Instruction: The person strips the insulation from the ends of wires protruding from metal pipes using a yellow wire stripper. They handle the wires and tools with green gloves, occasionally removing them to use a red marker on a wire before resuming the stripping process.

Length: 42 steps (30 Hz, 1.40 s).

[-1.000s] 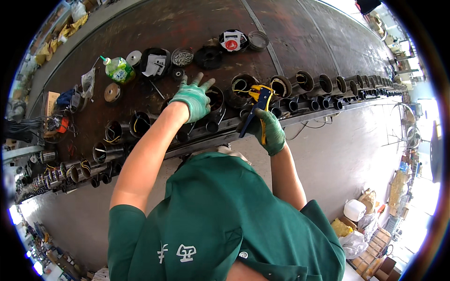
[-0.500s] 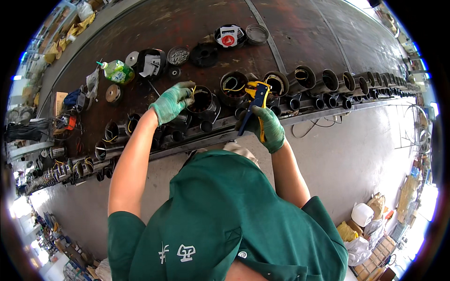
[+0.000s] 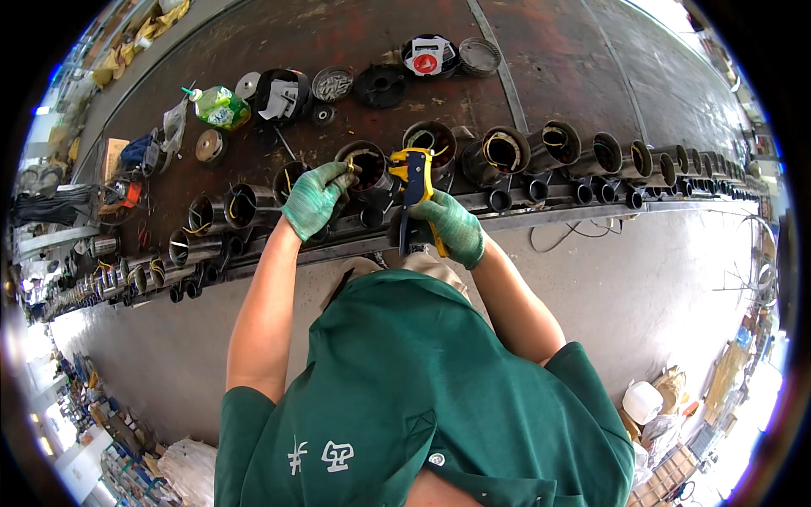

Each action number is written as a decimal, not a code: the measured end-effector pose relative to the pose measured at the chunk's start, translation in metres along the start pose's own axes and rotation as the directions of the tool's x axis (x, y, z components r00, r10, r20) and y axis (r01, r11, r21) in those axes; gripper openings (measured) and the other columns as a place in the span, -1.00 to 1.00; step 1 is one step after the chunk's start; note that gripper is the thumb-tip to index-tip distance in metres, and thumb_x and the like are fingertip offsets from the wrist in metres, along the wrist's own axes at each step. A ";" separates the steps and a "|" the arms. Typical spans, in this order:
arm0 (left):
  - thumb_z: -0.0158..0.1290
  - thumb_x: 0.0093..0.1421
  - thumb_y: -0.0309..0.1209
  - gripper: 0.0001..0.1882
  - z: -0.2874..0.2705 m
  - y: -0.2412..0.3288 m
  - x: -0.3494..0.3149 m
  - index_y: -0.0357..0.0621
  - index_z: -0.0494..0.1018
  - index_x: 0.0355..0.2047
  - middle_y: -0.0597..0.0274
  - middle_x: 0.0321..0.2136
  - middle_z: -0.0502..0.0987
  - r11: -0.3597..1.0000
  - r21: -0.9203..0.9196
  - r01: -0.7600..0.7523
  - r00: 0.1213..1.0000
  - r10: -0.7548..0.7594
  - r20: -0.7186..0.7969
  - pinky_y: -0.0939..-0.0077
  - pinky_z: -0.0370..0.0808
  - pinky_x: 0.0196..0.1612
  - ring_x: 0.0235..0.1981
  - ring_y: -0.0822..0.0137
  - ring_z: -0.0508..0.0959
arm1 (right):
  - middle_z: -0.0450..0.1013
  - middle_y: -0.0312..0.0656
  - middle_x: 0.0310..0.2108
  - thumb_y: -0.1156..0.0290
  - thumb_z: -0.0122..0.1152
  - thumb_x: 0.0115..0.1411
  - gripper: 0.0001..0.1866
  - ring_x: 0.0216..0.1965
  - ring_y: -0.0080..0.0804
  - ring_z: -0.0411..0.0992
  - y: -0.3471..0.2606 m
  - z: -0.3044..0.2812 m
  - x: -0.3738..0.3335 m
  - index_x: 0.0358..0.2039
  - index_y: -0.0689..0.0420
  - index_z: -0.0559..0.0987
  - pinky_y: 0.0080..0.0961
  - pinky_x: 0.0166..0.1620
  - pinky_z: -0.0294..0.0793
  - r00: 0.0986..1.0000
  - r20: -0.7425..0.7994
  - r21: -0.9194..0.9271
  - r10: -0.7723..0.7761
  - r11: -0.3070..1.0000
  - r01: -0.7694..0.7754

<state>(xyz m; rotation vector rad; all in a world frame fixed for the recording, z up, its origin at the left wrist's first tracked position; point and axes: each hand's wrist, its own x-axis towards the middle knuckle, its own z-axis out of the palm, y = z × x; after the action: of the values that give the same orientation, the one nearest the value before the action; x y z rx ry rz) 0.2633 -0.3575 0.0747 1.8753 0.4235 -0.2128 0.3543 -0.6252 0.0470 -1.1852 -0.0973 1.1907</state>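
My left hand (image 3: 316, 203), in a green work glove, pinches the end of a yellow wire (image 3: 351, 167) at the mouth of a dark metal motor housing (image 3: 378, 189). In my gloved right hand (image 3: 456, 226) is a blue and yellow wire stripper (image 3: 416, 179), held by its handles with the head pointing away from me. Its yellow jaws are just right of that housing, apart from my left fingers. Behind the stripper stands another housing (image 3: 441, 138), partly hidden, with wire inside.
A long row of similar housings (image 3: 504, 152) lines the dark table's near edge. Farther back are a green bottle (image 3: 221, 108), a dish of small metal parts (image 3: 333, 84), a black tub with papers (image 3: 283, 96) and a flat black disc (image 3: 380, 86). A spool (image 3: 209, 145) lies left.
My right hand has brought the wire stripper left, closer to my left hand. The left hand keeps its pinch on the wire, and the whole view has shifted slightly.
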 end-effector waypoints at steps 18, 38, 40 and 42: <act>0.20 0.35 -0.47 -0.72 -0.012 -0.017 0.008 -0.26 0.59 0.04 0.23 -0.18 0.69 0.990 0.033 -0.135 0.988 0.132 0.085 0.50 0.55 -0.09 -0.21 0.48 0.59 | 0.61 -0.05 -0.16 0.48 0.27 0.29 -0.67 -0.13 -0.04 0.61 -0.007 0.086 0.058 0.05 0.06 0.45 -0.23 -0.07 0.57 0.856 -0.326 -0.694 -0.402 0.716 0.072; 0.29 0.30 -0.42 -0.70 0.001 -0.028 0.016 -0.30 0.60 -0.01 0.00 -0.11 0.70 0.934 0.170 -0.314 0.944 0.326 -0.054 0.38 0.57 0.01 -0.10 0.27 0.68 | 0.60 -0.18 -0.30 0.27 0.24 0.39 -0.67 -0.30 -0.41 0.59 0.016 0.091 -0.007 -0.09 0.33 0.61 -0.41 -0.14 0.63 0.978 -0.211 0.121 -0.009 0.992 0.035; 0.29 0.30 -0.42 -0.71 0.001 -0.029 0.016 -0.30 0.61 -0.02 0.00 -0.12 0.70 0.928 0.181 -0.327 0.939 0.341 -0.051 0.38 0.57 0.01 -0.11 0.28 0.68 | 0.60 -0.19 -0.33 0.25 0.24 0.40 -0.66 -0.33 -0.45 0.57 0.024 0.084 0.000 -0.10 0.32 0.62 -0.45 -0.19 0.60 0.964 -0.265 0.050 -0.029 0.998 0.043; 0.29 0.29 -0.43 -0.71 0.001 -0.030 0.016 -0.30 0.61 -0.02 0.01 -0.14 0.70 0.920 0.190 -0.342 0.933 0.356 -0.046 0.39 0.57 0.00 -0.12 0.28 0.68 | 0.59 -0.22 -0.35 0.23 0.24 0.41 -0.66 -0.35 -0.49 0.54 0.028 0.081 0.001 -0.09 0.31 0.62 -0.46 -0.22 0.57 0.960 -0.277 -0.001 -0.032 0.999 0.033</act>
<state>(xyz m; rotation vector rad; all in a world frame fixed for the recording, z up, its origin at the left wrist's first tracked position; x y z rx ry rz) 0.2665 -0.3469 0.0424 2.1057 0.1181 0.0678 0.2872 -0.5743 0.0612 -1.3308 0.0964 0.9854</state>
